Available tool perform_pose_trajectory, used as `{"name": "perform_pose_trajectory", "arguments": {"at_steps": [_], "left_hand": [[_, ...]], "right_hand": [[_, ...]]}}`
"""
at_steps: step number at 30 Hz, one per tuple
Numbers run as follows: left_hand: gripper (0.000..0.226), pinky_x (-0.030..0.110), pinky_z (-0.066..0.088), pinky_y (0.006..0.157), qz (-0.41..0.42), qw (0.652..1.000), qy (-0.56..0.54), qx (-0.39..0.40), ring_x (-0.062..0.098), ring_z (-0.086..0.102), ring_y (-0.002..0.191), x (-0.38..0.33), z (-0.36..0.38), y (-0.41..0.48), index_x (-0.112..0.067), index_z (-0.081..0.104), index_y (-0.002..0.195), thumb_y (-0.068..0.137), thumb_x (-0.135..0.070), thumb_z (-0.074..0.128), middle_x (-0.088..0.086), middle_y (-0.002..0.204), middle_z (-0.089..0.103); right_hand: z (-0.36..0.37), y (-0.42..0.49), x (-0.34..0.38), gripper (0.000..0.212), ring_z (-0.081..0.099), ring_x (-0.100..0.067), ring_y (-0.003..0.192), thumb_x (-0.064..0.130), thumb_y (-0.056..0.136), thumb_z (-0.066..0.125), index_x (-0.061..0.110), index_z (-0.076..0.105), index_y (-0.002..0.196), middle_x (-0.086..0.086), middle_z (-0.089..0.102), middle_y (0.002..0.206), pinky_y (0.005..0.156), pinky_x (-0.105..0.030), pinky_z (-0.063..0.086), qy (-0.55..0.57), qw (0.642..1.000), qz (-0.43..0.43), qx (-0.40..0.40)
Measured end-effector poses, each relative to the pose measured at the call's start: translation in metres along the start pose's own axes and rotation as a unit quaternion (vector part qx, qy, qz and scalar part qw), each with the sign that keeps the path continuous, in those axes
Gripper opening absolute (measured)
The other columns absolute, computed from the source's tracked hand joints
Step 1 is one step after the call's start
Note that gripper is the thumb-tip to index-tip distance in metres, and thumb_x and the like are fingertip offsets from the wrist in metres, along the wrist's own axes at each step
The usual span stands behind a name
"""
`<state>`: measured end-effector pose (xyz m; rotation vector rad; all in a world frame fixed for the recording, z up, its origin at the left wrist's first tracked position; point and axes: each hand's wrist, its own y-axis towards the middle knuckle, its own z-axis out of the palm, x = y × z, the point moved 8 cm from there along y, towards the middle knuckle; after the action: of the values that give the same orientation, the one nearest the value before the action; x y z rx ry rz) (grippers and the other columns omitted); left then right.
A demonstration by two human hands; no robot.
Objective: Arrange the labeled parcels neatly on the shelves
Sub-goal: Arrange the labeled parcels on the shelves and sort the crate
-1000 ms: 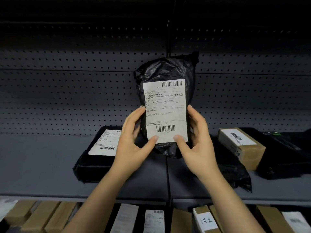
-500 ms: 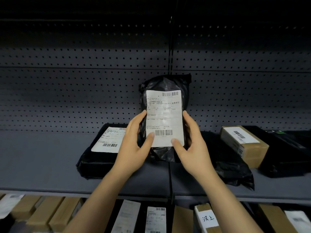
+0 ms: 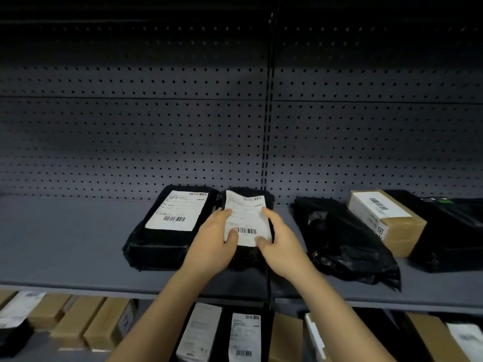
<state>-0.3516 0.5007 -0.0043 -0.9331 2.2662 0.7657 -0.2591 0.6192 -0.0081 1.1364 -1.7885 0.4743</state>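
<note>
A small black plastic parcel (image 3: 247,215) with a white barcode label lies on the grey shelf (image 3: 65,244), label up. My left hand (image 3: 213,241) grips its left edge, thumb on the label. My right hand (image 3: 281,244) grips its right edge, thumb near the barcode. Directly to its left lies a larger black parcel (image 3: 170,226) with a white label, flat on the shelf; the two nearly touch.
Right of my hands lie a crumpled black bag parcel (image 3: 347,241), a cardboard box (image 3: 386,220) with a white label and a dark parcel (image 3: 454,231). Perforated back panel (image 3: 130,142) behind. The lower shelf holds several cardboard boxes (image 3: 86,325) and labelled parcels (image 3: 244,338).
Both hands have lowered the small black parcel from upright in front of the back panel down onto the shelf, beside the larger black parcel. The view has tilted down.
</note>
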Motion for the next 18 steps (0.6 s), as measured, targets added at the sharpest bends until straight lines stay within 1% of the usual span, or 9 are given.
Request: {"name": "perform_pose_trajectory", "arguments": {"at_steps": [2,4,6,7,9,11,14,16,18], "left_hand": [[0.049,0.031,0.032,0.113,-0.021,1.000,0.012,0.016,0.016,0.036,0.137,0.006,0.006,0.000,-0.012,0.039,0.145,0.098,-0.019,0.049,0.003,0.150,0.039],[0.047,0.025,0.025,0.111,-0.033,0.999,0.028,0.021,0.018,0.030,0.141,0.009,0.011,-0.002,-0.012,0.041,0.144,0.098,-0.018,0.049,0.006,0.155,0.032],[0.043,0.021,0.024,0.109,-0.036,0.999,0.037,0.004,0.018,0.027,0.143,0.011,0.011,-0.003,-0.013,0.048,0.139,0.097,-0.018,0.051,0.006,0.156,0.027],[0.040,0.022,0.025,0.109,-0.031,0.999,0.039,-0.009,0.018,0.027,0.142,0.011,0.011,-0.004,-0.013,0.051,0.136,0.095,-0.019,0.053,0.006,0.157,0.027],[0.036,0.028,0.029,0.111,-0.003,0.999,0.037,-0.035,0.018,0.031,0.139,0.006,0.007,-0.005,-0.014,0.057,0.128,0.093,-0.021,0.058,0.003,0.154,0.032],[0.031,0.030,0.036,0.107,0.039,0.997,0.028,-0.060,0.016,0.041,0.130,-0.006,0.001,-0.007,-0.014,0.059,0.122,0.091,-0.021,0.060,-0.001,0.143,0.043],[0.028,0.034,0.044,0.097,0.109,0.989,0.021,-0.095,0.015,0.051,0.110,-0.026,-0.011,-0.009,-0.015,0.060,0.117,0.089,-0.019,0.062,-0.005,0.122,0.053],[0.027,0.036,0.046,0.092,0.145,0.984,0.025,-0.102,0.016,0.053,0.105,-0.039,-0.017,-0.008,-0.017,0.061,0.116,0.089,-0.021,0.060,-0.005,0.116,0.056],[0.028,0.035,0.046,0.091,0.177,0.979,0.027,-0.100,0.015,0.053,0.105,-0.051,-0.021,-0.007,-0.019,0.062,0.115,0.089,-0.027,0.055,-0.006,0.113,0.057]], "right_hand": [[0.008,0.001,-0.007,0.061,0.050,-0.006,0.110,0.009,0.098,0.052,0.024,0.027,0.151,0.004,0.049,0.139,0.087,-0.014,0.039,-0.010,1.000,0.019,0.015],[0.014,0.002,-0.013,0.059,0.050,-0.009,0.119,0.010,0.097,0.053,0.024,0.029,0.150,0.003,0.046,0.144,0.094,-0.015,0.038,-0.021,0.999,0.025,0.019],[0.015,0.002,-0.017,0.057,0.048,-0.010,0.125,0.012,0.097,0.054,0.025,0.033,0.148,0.002,0.043,0.146,0.101,-0.017,0.036,-0.023,0.999,0.024,0.015],[0.013,0.001,-0.017,0.056,0.047,-0.009,0.126,0.013,0.097,0.055,0.026,0.035,0.147,0.003,0.043,0.146,0.102,-0.017,0.035,-0.022,0.999,0.022,0.008],[0.007,-0.001,-0.013,0.052,0.044,-0.004,0.124,0.015,0.096,0.057,0.027,0.040,0.144,0.007,0.045,0.142,0.102,-0.017,0.033,-0.022,1.000,0.006,-0.014],[-0.001,-0.004,-0.007,0.048,0.040,0.002,0.118,0.016,0.095,0.059,0.028,0.044,0.140,0.011,0.046,0.133,0.098,-0.015,0.031,-0.030,0.999,-0.013,-0.036],[-0.020,-0.010,0.004,0.045,0.048,-0.005,0.115,0.013,0.092,0.061,0.030,0.050,0.132,0.011,0.047,0.119,0.099,-0.020,0.038,-0.042,0.994,-0.044,-0.092],[-0.034,-0.015,0.010,0.046,0.052,-0.009,0.115,0.011,0.090,0.063,0.031,0.052,0.130,0.010,0.049,0.119,0.102,-0.027,0.043,-0.042,0.989,-0.058,-0.131],[-0.050,-0.022,0.015,0.046,0.054,-0.008,0.113,0.010,0.089,0.066,0.031,0.052,0.128,0.009,0.051,0.122,0.100,-0.025,0.045,-0.047,0.983,-0.062,-0.164]]}}
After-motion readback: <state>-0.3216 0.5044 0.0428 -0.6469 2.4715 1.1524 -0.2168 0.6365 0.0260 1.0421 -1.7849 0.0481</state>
